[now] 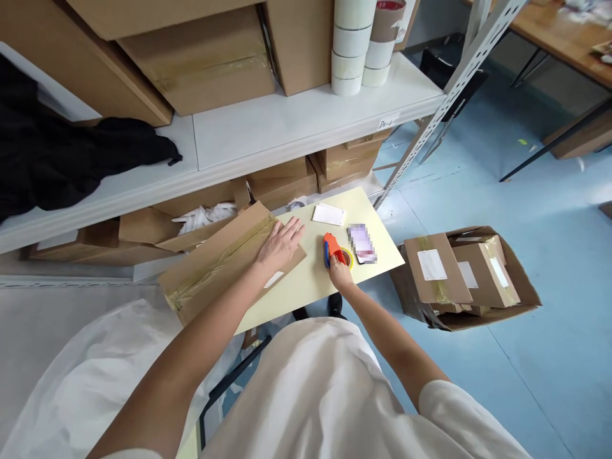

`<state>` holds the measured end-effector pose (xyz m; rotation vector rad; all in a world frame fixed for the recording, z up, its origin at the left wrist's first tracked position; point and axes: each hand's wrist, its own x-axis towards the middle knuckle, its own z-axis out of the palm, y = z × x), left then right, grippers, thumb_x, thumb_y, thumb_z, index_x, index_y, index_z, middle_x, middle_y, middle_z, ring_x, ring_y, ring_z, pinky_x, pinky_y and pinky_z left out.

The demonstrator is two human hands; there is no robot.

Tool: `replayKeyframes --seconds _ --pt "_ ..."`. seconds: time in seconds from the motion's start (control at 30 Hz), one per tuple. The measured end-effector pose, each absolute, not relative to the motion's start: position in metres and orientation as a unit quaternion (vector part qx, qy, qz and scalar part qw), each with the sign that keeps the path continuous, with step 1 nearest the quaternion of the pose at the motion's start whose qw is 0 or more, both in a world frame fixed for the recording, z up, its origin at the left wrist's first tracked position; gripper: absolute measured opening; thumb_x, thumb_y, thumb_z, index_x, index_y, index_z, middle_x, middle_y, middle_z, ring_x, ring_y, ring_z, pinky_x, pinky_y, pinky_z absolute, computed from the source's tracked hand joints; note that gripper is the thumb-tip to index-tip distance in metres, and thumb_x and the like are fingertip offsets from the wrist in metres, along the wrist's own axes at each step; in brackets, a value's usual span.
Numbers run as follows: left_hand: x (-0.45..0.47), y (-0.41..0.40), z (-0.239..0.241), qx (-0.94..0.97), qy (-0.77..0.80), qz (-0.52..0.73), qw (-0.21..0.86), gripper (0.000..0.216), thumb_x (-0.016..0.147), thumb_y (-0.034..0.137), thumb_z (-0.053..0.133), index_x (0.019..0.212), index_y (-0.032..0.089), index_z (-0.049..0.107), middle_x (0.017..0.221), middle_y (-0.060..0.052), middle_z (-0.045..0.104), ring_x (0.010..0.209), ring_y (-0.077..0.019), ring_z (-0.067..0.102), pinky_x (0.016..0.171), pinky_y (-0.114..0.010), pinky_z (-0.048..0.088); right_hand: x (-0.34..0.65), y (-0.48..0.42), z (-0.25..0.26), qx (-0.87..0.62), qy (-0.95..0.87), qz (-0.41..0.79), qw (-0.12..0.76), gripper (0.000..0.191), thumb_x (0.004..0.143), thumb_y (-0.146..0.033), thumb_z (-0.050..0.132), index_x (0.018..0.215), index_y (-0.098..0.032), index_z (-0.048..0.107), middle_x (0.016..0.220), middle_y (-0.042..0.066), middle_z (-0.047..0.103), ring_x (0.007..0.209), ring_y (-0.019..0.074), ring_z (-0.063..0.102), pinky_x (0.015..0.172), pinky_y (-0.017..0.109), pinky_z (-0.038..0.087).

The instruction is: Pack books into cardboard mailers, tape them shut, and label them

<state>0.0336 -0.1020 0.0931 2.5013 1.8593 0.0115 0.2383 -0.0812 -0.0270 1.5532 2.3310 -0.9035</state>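
Note:
My left hand [282,243] lies flat with fingers spread on the right end of a long taped cardboard box [217,264]. The box rests on a pale yellow table top [310,280]. My right hand [340,273] is closed around an orange tape dispenser [331,248] with a yellow roll, held on the table just right of the box. A blurred phone-like item [362,243] and a white card [328,214] lie on the table beyond the dispenser.
A white shelf [268,127] behind holds cardboard boxes, stacked tape rolls [354,44] and black cloth [57,159]. More boxes sit under it. An open carton [471,277] of taped parcels stands on the blue floor at right. A white bag [95,376] lies lower left.

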Motion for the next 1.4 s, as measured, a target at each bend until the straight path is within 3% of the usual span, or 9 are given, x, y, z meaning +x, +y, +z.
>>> replayKeyframes --seconds 0.2,0.33,0.43,0.57,0.67,0.8,0.93,1.13,1.4 --pt "0.027 -0.108 0.102 0.801 0.597 0.032 0.036 0.063 0.086 0.020 0.050 0.146 0.010 0.033 0.156 -0.019 0.025 0.147 -0.0301 0.016 0.117 -0.051 0.018 0.242 -0.086 -0.035 0.510 0.800 -0.305 0.083 0.062 0.089 -0.020 0.052 0.143 -0.001 0.029 0.121 0.025 0.062 0.112 0.0302 0.060 0.093 0.038 0.045" --pt "0.012 -0.166 0.112 0.719 0.694 0.038 0.012 0.076 0.084 0.034 0.058 0.150 0.013 0.025 0.159 -0.020 0.011 0.147 -0.0370 0.004 0.115 -0.061 0.008 0.236 -0.072 -0.020 0.488 0.821 -0.297 -0.025 0.071 0.087 -0.023 0.056 0.148 -0.007 0.024 0.145 0.023 0.043 0.132 0.0295 0.043 0.107 0.040 0.037" --pt "-0.007 -0.238 0.109 0.529 0.842 0.099 -0.027 0.102 0.073 0.054 0.067 0.150 0.009 0.018 0.158 -0.027 -0.005 0.144 -0.0455 -0.011 0.109 -0.070 0.002 0.216 -0.057 -0.009 0.431 0.830 -0.340 -0.095 0.085 0.080 -0.027 0.066 0.150 -0.011 0.020 0.152 0.020 0.032 0.139 0.0295 0.034 0.110 0.042 0.035" --pt "-0.031 -0.323 0.084 0.277 0.925 0.259 -0.003 0.146 0.053 0.061 0.078 0.145 -0.004 -0.016 0.149 -0.036 -0.025 0.141 -0.0425 -0.022 0.113 -0.064 0.006 0.185 -0.042 -0.007 0.345 0.837 -0.409 -0.119 0.094 0.073 -0.024 0.073 0.151 -0.017 0.021 0.154 0.017 0.031 0.143 0.0272 0.026 0.113 0.044 0.030" --pt "-0.035 -0.349 0.058 0.134 0.903 0.396 0.104 0.124 0.060 0.057 0.074 0.149 0.008 0.003 0.156 -0.030 0.009 0.146 -0.0379 0.012 0.114 -0.055 0.022 0.171 -0.042 -0.014 0.314 0.822 -0.461 -0.113 0.082 0.077 -0.020 0.067 0.149 -0.022 0.026 0.147 0.013 0.043 0.136 0.0254 0.040 0.109 0.042 0.036" --pt "-0.031 -0.344 0.035 0.134 0.793 0.523 0.280 0.074 0.065 0.049 0.071 0.129 0.019 0.047 0.127 -0.016 0.059 0.122 -0.0302 0.055 0.105 -0.046 0.042 0.165 -0.050 -0.016 0.343 0.782 -0.510 -0.105 0.059 0.085 -0.020 0.055 0.142 -0.025 0.038 0.124 0.009 0.063 0.109 0.0220 0.060 0.093 0.038 0.048" --pt "-0.049 -0.331 0.039 0.154 0.793 0.523 0.271 0.056 0.066 0.046 0.070 0.112 0.018 0.055 0.114 -0.012 0.065 0.110 -0.0255 0.062 0.096 -0.039 0.048 0.169 -0.050 0.001 0.385 0.768 -0.493 -0.135 0.047 0.087 -0.025 0.052 0.134 -0.026 0.047 0.113 0.006 0.067 0.098 0.0191 0.062 0.086 0.033 0.050" --pt "-0.109 -0.301 0.052 0.191 0.833 0.475 0.210 0.051 0.076 0.042 0.061 0.119 0.017 0.049 0.110 -0.011 0.065 0.093 -0.0185 0.065 0.083 -0.030 0.052 0.181 -0.050 0.036 0.469 0.739 -0.457 -0.157 0.037 0.090 -0.039 0.048 0.122 -0.022 0.055 0.101 0.006 0.071 0.088 0.0177 0.065 0.076 0.029 0.049" --pt "-0.155 -0.268 0.038 0.215 0.892 0.307 0.254 0.038 0.079 0.039 0.059 0.110 0.016 0.057 0.088 -0.007 0.069 0.077 -0.0177 0.066 0.067 -0.025 0.050 0.174 -0.073 0.040 0.553 0.715 -0.420 -0.083 0.029 0.089 -0.042 0.051 0.100 -0.020 0.065 0.090 0.006 0.071 0.079 0.0187 0.063 0.068 0.029 0.046"
